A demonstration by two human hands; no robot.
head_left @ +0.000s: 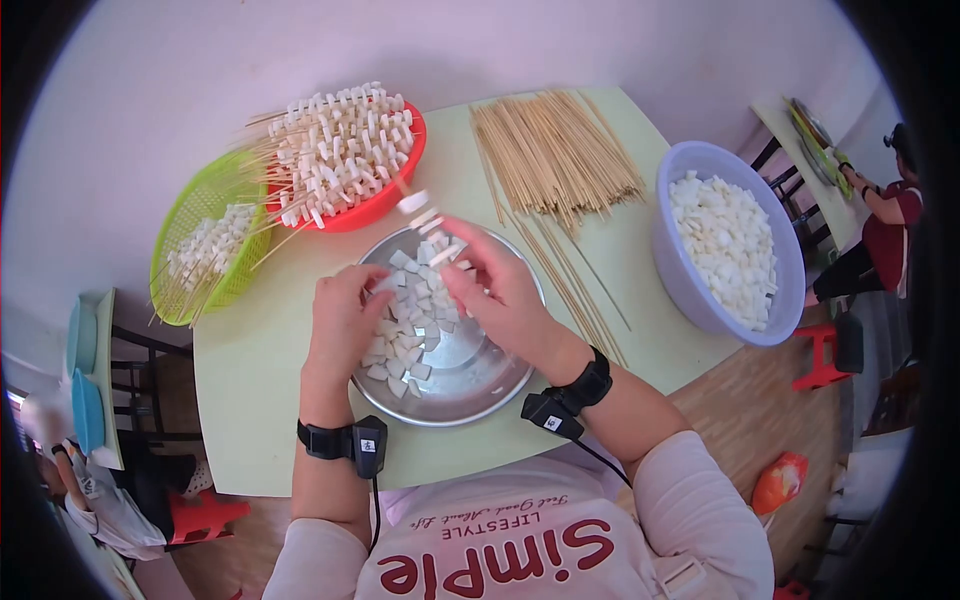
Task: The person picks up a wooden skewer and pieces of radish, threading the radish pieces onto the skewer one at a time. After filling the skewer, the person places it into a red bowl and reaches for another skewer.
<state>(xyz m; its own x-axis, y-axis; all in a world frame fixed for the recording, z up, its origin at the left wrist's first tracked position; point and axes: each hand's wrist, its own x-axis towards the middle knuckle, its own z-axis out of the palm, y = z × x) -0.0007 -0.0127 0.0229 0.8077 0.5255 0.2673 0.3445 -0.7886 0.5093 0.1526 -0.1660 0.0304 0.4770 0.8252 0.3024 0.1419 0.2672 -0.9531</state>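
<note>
My right hand (490, 280) is closed round a skewer (428, 222) threaded with several white pieces, tilted above the metal bowl. My left hand (348, 305) hovers at the bowl's left side with its fingers curled near the loose pieces; whether it pinches one is hidden. In the round metal bowl (480, 385) lie many white cut pieces (405, 340), mostly on the left half. Behind it, a red basket (415, 150) is heaped with filled skewers (340, 150).
A green basket (170, 235) with more skewers stands at the left. Bare bamboo sticks (555, 150) lie at the back, several more beside the bowl. A purple basin (690, 300) of white pieces is at the right. Two other people (890, 215) sit or stand farther off.
</note>
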